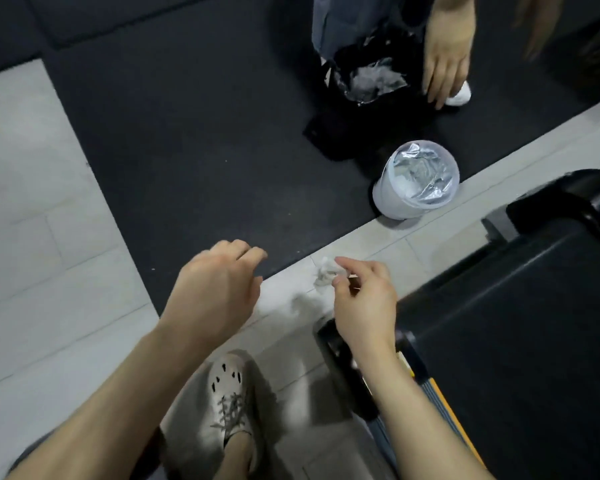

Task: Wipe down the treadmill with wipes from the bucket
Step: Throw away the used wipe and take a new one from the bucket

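I judge the crumpled wipe [326, 273] should be spread flat before it meets the treadmill [516, 323] at my right, so the empty left hand [215, 289] ought to help. My right hand [364, 303] pinches it between thumb and forefinger above the pale floor [84, 237]; the left hovers loosely curled, and the bucket [416, 180] stands ahead, beside the treadmill.

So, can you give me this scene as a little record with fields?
left hand: fingers loosely curled, holds nothing
right hand: pinches a crumpled white wipe
bucket: white, lidless, plastic-lined, at the edge of the dark mat
treadmill: black, right of the right hand
other person's hand: beside a black lined bin
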A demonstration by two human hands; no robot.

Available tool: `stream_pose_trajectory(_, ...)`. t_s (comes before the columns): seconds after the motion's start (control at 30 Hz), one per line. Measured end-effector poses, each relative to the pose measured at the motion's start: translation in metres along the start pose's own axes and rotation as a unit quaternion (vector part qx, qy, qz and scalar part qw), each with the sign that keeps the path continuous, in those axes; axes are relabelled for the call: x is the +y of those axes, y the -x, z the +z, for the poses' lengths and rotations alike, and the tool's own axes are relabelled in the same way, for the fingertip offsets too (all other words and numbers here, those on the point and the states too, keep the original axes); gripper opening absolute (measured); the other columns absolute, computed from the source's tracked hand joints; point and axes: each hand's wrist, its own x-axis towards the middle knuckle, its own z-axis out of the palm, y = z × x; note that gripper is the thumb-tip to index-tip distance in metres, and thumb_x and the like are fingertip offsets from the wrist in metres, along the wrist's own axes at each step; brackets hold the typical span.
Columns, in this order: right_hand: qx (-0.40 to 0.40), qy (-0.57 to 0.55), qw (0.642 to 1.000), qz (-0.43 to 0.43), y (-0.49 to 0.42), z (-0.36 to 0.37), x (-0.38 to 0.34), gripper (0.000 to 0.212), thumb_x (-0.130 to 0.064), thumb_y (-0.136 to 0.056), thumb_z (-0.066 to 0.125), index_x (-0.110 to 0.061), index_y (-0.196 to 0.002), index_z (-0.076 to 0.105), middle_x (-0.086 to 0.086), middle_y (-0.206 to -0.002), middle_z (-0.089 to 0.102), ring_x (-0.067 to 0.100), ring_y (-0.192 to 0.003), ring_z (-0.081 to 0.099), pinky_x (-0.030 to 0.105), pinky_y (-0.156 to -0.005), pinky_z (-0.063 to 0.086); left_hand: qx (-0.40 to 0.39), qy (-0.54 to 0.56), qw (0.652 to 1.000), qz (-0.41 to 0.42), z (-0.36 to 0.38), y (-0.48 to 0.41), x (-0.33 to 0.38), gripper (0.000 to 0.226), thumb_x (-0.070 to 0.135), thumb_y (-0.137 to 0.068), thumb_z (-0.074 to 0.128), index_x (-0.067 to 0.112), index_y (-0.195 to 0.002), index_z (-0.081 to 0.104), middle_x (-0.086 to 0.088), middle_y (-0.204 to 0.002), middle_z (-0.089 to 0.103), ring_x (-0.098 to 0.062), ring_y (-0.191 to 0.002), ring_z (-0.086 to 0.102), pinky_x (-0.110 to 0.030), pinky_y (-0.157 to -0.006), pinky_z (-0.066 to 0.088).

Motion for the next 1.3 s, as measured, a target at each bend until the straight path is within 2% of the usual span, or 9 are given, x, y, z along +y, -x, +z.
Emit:
stream_pose_trajectory(0.2, 0.018, -0.086, 0.996, -0.023, -0.030, -0.003, -0.055, 0.016, -0.015, -0.095, 0.080, -0.026, -0.103, 0.071, -0.011, -0.098, 0.072, 0.011, -0.083, 0.072, 0.022, -0.074, 0.055, -0.056, 0.121, 0.981, 0.139, -0.039, -0.079, 0.013, 0.052, 0.043, -0.103, 0.066, 0.032, -0.152, 0.052, 0.008, -0.140, 0.066, -0.018, -0.119, 0.065, -0.039, -0.093, 0.059)
stream_pose_trajectory(0.27, 0.053, -0.071, 0.994, -0.059, -0.039, -0.005, -0.066, 0.014, -0.017, -0.093, 0.084, -0.023, -0.099, 0.073, -0.012, -0.093, 0.074, 0.009, -0.082, 0.073, 0.016, -0.072, 0.053, -0.061, 0.131, 0.975, 0.167, -0.046, -0.101, 0.018, 0.034, 0.038, -0.102, 0.065, 0.041, -0.135, 0.058, 0.013, -0.125, 0.068, -0.012, -0.107, 0.065, -0.037, -0.085, 0.059)
stream_pose_trajectory(0.37, 0.059, -0.072, 0.995, -0.034, -0.057, -0.005, -0.070, 0.011, -0.019, -0.095, 0.081, -0.023, -0.104, 0.077, -0.015, -0.097, 0.076, 0.008, -0.088, 0.073, 0.024, -0.076, 0.058, -0.070, 0.139, 0.972, 0.174, -0.053, -0.133, 0.020, 0.016, 0.036, -0.100, 0.067, 0.038, -0.116, 0.066, 0.014, -0.107, 0.065, -0.009, -0.090, 0.064, -0.038, -0.077, 0.057)
stream_pose_trajectory(0.53, 0.036, -0.044, 0.998, -0.022, -0.086, -0.016, -0.064, 0.024, -0.021, -0.104, 0.065, -0.020, -0.127, 0.073, -0.013, -0.117, 0.072, 0.002, -0.101, 0.069, 0.012, -0.083, 0.055, -0.087, 0.089, 0.979, 0.162, -0.059, -0.187, 0.027, 0.019, 0.044, -0.096, 0.068, 0.029, -0.107, 0.065, 0.007, -0.101, 0.060, -0.021, -0.086, 0.066, -0.043, -0.075, 0.057)
stream_pose_trajectory(0.7, 0.034, -0.002, 0.999, 0.040, -0.118, -0.021, -0.048, 0.019, -0.016, -0.101, 0.065, -0.023, -0.115, 0.075, -0.011, -0.112, 0.072, 0.009, -0.096, 0.070, 0.035, -0.086, 0.061, -0.030, 0.072, 0.987, 0.139, -0.069, -0.264, 0.031, 0.019, 0.031, -0.092, 0.072, 0.023, -0.107, 0.064, 0.004, -0.104, 0.055, -0.029, -0.089, 0.066, -0.049, -0.080, 0.057)
stream_pose_trajectory(0.9, 0.042, 0.041, 0.993, 0.098, -0.148, -0.005, -0.035, 0.019, -0.013, -0.100, 0.064, -0.022, -0.113, 0.076, -0.007, -0.112, 0.073, 0.016, -0.098, 0.070, 0.040, -0.088, 0.059, 0.085, 0.055, 0.983, 0.152, -0.082, -0.402, 0.050, 0.022, 0.018, -0.093, 0.065, 0.015, -0.114, 0.062, -0.008, -0.114, 0.054, -0.038, -0.090, 0.063, -0.051, -0.082, 0.054)
stream_pose_trajectory(1.0, 0.045, 0.045, 0.987, 0.145, -0.162, 0.008, -0.038, 0.020, -0.015, -0.099, 0.063, -0.026, -0.112, 0.075, -0.010, -0.112, 0.073, 0.015, -0.098, 0.069, 0.033, -0.087, 0.056, -0.017, -0.042, 0.985, 0.169, -0.078, -0.450, 0.056, 0.033, 0.012, -0.093, 0.065, 0.012, -0.125, 0.060, -0.013, -0.125, 0.053, -0.043, -0.099, 0.066, -0.052, -0.083, 0.057)
stream_pose_trajectory(1.13, 0.061, 0.021, 0.975, 0.212, -0.159, 0.018, -0.070, 0.019, -0.019, -0.102, 0.062, -0.026, -0.114, 0.074, -0.010, -0.111, 0.072, 0.013, -0.098, 0.069, 0.024, -0.082, 0.049, -0.105, -0.120, 0.953, 0.258, -0.078, -0.438, 0.046, 0.049, 0.019, -0.094, 0.069, 0.015, -0.140, 0.054, -0.011, -0.143, 0.049, -0.040, -0.113, 0.065, -0.048, -0.081, 0.056)
stream_pose_trajectory(1.3, 0.146, 0.003, 0.947, 0.286, -0.143, 0.024, -0.123, 0.018, -0.021, -0.100, 0.065, -0.025, -0.114, 0.075, -0.006, -0.113, 0.073, 0.019, -0.100, 0.071, 0.031, -0.088, 0.054, -0.179, -0.161, 0.899, 0.366, -0.096, -0.406, 0.039, 0.043, 0.019, -0.096, 0.062, 0.018, -0.138, 0.057, -0.005, -0.133, 0.053, -0.033, -0.113, 0.064, -0.043, -0.079, 0.055)
